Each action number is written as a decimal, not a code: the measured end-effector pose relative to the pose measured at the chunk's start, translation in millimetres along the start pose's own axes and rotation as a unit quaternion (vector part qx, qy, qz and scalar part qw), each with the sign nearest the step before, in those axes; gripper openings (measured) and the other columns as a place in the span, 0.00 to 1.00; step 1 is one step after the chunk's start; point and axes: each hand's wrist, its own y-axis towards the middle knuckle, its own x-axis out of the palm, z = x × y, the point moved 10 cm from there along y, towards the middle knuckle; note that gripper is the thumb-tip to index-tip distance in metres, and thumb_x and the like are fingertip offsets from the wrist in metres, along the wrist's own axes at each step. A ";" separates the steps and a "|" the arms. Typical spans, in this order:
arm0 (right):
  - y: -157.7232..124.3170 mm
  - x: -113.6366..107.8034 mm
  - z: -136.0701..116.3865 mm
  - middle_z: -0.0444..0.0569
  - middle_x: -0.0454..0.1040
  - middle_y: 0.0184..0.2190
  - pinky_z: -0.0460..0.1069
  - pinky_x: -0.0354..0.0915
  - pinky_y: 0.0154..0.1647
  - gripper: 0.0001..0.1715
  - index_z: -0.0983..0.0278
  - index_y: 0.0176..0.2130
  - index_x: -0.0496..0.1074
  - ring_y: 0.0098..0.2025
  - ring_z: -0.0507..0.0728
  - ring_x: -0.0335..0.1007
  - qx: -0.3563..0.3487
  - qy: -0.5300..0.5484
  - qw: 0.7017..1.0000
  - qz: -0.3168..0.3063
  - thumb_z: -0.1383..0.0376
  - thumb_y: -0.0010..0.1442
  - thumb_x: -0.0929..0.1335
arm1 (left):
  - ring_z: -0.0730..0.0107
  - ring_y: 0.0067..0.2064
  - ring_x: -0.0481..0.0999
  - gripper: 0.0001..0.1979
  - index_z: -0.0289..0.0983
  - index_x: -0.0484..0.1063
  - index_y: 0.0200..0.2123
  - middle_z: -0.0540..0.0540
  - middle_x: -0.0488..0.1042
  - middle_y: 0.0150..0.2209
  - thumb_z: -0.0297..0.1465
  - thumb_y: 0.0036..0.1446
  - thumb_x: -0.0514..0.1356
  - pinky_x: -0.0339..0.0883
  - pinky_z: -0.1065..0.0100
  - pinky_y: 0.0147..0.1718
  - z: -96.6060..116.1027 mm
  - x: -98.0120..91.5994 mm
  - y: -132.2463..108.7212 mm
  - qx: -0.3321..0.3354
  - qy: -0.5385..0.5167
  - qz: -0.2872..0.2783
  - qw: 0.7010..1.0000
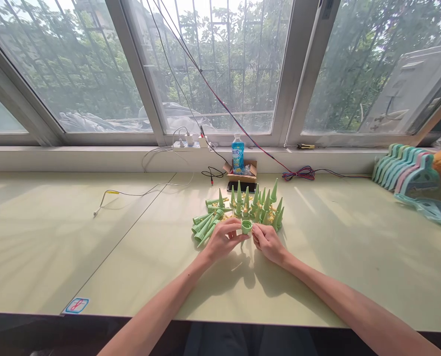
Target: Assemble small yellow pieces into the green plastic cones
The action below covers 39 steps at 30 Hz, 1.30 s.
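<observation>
Between my two hands is a green plastic spike [246, 226], its round hollow end tipped up toward me. My left hand [224, 238] grips this spike at its side with thumb and fingers. Close against the other side of the rim, my right hand [269, 242] is closed in a pinch; whatever lies between its fingertips is hidden. Just beyond the hands, several green cone spikes [274, 190] stand point up, with small yellow parts [245, 208] among them. More green spikes [202, 228] lie on their sides to the left.
Behind the spikes are a black phone [238, 187] and a small cardboard box [253, 173] with a blue bottle [237, 154]. Cables [298, 173] and a power strip [190, 144] run along the window sill. Pastel hangers [409, 170] stand at the right of the pale table [149, 277].
</observation>
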 end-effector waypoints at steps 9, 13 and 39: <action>-1.6 1.1 -17.4 0.40 0.57 0.19 0.47 0.52 0.22 0.24 0.61 0.25 0.56 0.20 0.50 0.51 -0.059 -0.057 0.997 0.007 0.55 0.71 0.57 | 0.75 0.28 0.65 0.20 0.34 0.74 0.34 0.46 0.69 0.32 0.44 0.65 0.53 0.63 0.74 0.23 0.4 -7.5 -1.2 -0.013 -0.004 0.049 0.999; -3.2 3.0 -24.3 0.40 0.55 0.21 0.46 0.50 0.23 0.21 0.61 0.27 0.54 0.21 0.50 0.48 -0.095 -0.110 0.989 0.002 0.56 0.71 0.56 | 0.73 0.25 0.66 0.27 0.34 0.72 0.29 0.49 0.67 0.22 0.46 0.68 0.45 0.63 0.70 0.28 -5.2 -23.4 -3.4 -0.060 0.008 0.116 0.991; -3.0 -0.3 -16.2 0.40 0.54 0.21 0.47 0.51 0.25 0.20 0.61 0.28 0.56 0.23 0.50 0.47 -0.091 -0.133 0.987 -0.008 0.55 0.70 0.56 | 0.79 0.19 0.60 0.27 0.35 0.59 0.19 0.53 0.60 0.15 0.48 0.63 0.53 0.54 0.74 0.20 -17.2 9.6 -4.8 -0.140 -0.112 -0.060 0.982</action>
